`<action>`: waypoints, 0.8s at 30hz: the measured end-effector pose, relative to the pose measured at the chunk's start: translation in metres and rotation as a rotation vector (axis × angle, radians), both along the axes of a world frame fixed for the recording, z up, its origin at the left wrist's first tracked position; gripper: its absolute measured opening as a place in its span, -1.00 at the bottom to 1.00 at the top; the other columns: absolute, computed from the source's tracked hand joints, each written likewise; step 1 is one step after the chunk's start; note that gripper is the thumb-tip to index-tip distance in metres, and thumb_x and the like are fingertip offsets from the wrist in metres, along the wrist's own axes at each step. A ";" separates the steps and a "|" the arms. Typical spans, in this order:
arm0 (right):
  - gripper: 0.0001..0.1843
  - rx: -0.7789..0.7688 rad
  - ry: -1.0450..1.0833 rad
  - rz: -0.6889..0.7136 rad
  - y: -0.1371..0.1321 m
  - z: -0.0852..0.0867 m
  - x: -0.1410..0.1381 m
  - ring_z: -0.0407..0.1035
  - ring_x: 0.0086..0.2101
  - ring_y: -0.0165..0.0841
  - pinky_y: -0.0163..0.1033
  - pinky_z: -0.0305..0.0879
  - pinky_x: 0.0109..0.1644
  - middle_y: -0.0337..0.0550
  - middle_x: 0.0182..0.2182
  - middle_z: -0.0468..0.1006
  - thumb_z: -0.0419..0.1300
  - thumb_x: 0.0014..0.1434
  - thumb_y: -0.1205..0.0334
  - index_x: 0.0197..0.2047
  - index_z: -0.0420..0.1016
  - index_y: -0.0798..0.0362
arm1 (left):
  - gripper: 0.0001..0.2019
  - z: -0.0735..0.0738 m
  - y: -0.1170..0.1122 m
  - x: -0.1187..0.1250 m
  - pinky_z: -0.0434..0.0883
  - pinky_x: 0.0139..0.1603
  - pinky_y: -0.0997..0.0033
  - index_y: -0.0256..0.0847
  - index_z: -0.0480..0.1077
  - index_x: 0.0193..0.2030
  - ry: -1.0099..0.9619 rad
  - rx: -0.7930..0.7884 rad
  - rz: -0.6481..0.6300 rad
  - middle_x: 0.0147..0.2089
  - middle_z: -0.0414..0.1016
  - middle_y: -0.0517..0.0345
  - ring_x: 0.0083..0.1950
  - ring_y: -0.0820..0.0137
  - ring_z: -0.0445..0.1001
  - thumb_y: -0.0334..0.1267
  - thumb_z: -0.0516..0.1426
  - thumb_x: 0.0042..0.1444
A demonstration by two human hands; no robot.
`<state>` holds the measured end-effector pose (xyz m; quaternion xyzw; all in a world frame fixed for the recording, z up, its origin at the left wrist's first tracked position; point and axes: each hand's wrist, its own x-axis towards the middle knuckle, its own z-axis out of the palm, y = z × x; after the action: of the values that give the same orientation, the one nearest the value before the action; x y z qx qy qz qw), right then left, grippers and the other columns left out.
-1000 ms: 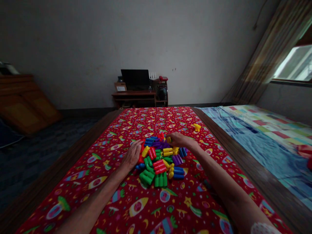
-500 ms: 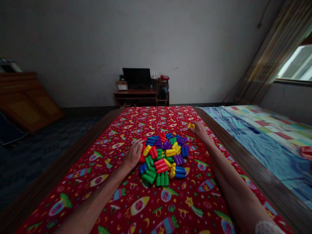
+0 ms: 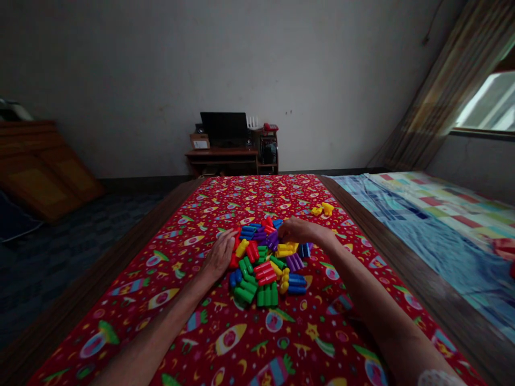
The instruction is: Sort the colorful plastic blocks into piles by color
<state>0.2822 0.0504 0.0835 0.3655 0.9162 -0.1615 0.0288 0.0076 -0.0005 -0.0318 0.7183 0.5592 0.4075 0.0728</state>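
A pile of plastic building blocks (image 3: 266,272) in red, yellow, green, blue and purple lies on the red patterned cloth (image 3: 225,332). My left hand (image 3: 219,254) rests against the pile's left edge beside red blocks, its fingers stretched out and holding nothing. Over the far right part of the pile is my right hand (image 3: 295,229), its fingers curled down near a purple block (image 3: 273,240). What those fingers hold, if anything, is hidden. Farther back on the right, yellow blocks (image 3: 323,209) lie apart from the pile.
The cloth covers a long surface with dark wooden edges (image 3: 362,225). A bed with a blue and checked cover (image 3: 406,230) adjoins it on the right. A desk with a monitor (image 3: 224,127) stands against the far wall, and a wooden cabinet (image 3: 44,166) is at the left.
My right hand has let go of a yellow block at the far right and moved left and nearer, over the pile. My left hand has stayed in place.
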 end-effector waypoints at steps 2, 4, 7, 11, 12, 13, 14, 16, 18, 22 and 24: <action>-0.71 -0.014 0.044 -0.055 0.009 -0.004 0.009 0.45 -0.35 -0.41 -0.44 0.20 -0.37 -0.15 -0.31 0.65 0.14 0.07 0.47 -0.19 0.64 0.14 | -0.47 0.000 0.001 0.000 0.22 0.32 0.05 -0.25 0.37 0.09 -0.002 -0.001 0.003 0.14 0.43 -0.09 0.23 0.25 0.34 -0.01 -0.25 0.30; -0.65 -0.032 0.081 -0.112 0.021 -0.007 0.022 0.45 -0.34 -0.42 -0.45 0.22 -0.36 -0.16 -0.28 0.64 0.14 0.05 0.49 -0.11 0.62 0.14 | -0.47 0.001 0.001 0.000 0.23 0.32 0.04 -0.28 0.37 0.09 0.001 -0.010 0.001 0.14 0.42 -0.12 0.22 0.24 0.35 0.00 -0.24 0.30; -0.63 -0.123 0.086 -0.128 0.030 -0.008 0.033 0.45 -0.34 -0.42 -0.45 0.24 -0.35 -0.19 -0.28 0.64 0.19 0.05 0.45 -0.06 0.60 0.10 | -0.48 0.003 0.001 0.000 0.23 0.32 0.04 -0.27 0.36 0.09 0.004 -0.020 -0.004 0.15 0.42 -0.12 0.21 0.24 0.35 -0.01 -0.23 0.30; -0.66 -0.105 0.023 -0.096 0.020 -0.004 0.026 0.46 -0.32 -0.40 -0.45 0.24 -0.36 -0.23 -0.30 0.64 0.26 0.02 0.39 -0.10 0.63 -0.01 | -0.51 0.003 0.000 -0.001 0.23 0.32 0.06 -0.22 0.36 0.09 0.016 -0.018 -0.009 0.15 0.42 -0.08 0.22 0.26 0.35 -0.04 -0.23 0.30; -0.67 -0.060 -0.004 -0.099 0.016 -0.003 0.022 0.46 -0.31 -0.39 -0.45 0.24 -0.35 -0.23 -0.30 0.64 0.25 0.02 0.40 -0.12 0.64 -0.03 | -0.51 0.003 0.000 -0.001 0.23 0.32 0.06 -0.23 0.36 0.09 0.017 -0.014 -0.005 0.15 0.42 -0.08 0.22 0.26 0.35 -0.04 -0.23 0.30; -0.68 -0.015 -0.032 -0.103 0.012 -0.003 0.018 0.47 -0.30 -0.38 -0.44 0.23 -0.35 -0.23 -0.30 0.64 0.24 0.02 0.41 -0.15 0.65 -0.05 | -0.50 0.002 0.000 -0.001 0.23 0.32 0.06 -0.24 0.36 0.09 0.018 -0.008 0.000 0.15 0.42 -0.09 0.21 0.26 0.35 -0.04 -0.24 0.30; -0.68 0.025 -0.059 -0.105 0.009 -0.003 0.015 0.47 -0.29 -0.37 -0.44 0.23 -0.34 -0.22 -0.30 0.64 0.23 0.03 0.41 -0.17 0.65 -0.06 | -0.49 0.001 0.001 -0.001 0.23 0.32 0.06 -0.25 0.36 0.09 0.018 -0.002 0.004 0.15 0.42 -0.10 0.21 0.25 0.35 -0.04 -0.24 0.30; -0.70 0.074 -0.098 -0.108 0.007 -0.005 0.012 0.48 -0.27 -0.36 -0.43 0.24 -0.32 -0.21 -0.30 0.63 0.22 0.04 0.40 -0.19 0.65 -0.08 | -0.48 0.000 0.001 -0.001 0.23 0.31 0.04 -0.25 0.37 0.08 0.016 0.006 0.007 0.15 0.42 -0.10 0.21 0.24 0.35 -0.02 -0.24 0.30; -0.71 0.108 -0.106 -0.128 0.007 -0.007 0.012 0.48 -0.24 -0.34 -0.42 0.26 -0.29 -0.19 -0.27 0.63 0.23 0.04 0.36 -0.17 0.64 -0.10 | -0.48 -0.001 0.001 -0.002 0.24 0.31 0.03 -0.23 0.37 0.08 0.015 0.007 0.001 0.15 0.42 -0.09 0.22 0.24 0.34 -0.01 -0.24 0.30; -0.67 0.107 -0.103 -0.146 0.011 -0.009 0.020 0.47 -0.19 -0.35 -0.41 0.27 -0.26 -0.19 -0.19 0.61 0.24 0.03 0.35 -0.11 0.60 -0.11 | -0.49 -0.001 0.001 -0.002 0.24 0.32 0.05 -0.21 0.38 0.08 0.015 0.016 -0.004 0.14 0.43 -0.06 0.21 0.26 0.35 -0.01 -0.23 0.30; -0.68 0.074 -0.123 -0.145 0.011 -0.007 0.022 0.46 -0.19 -0.34 -0.41 0.25 -0.29 -0.17 -0.17 0.60 0.24 0.04 0.33 -0.10 0.59 -0.07 | -0.50 -0.001 0.001 -0.001 0.23 0.32 0.05 -0.23 0.37 0.08 0.012 0.026 0.004 0.13 0.43 -0.08 0.20 0.26 0.36 -0.02 -0.23 0.30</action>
<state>0.3046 0.0613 0.0768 0.4411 0.8891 -0.1066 0.0596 0.0065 0.0005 -0.0327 0.7207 0.5555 0.4106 0.0592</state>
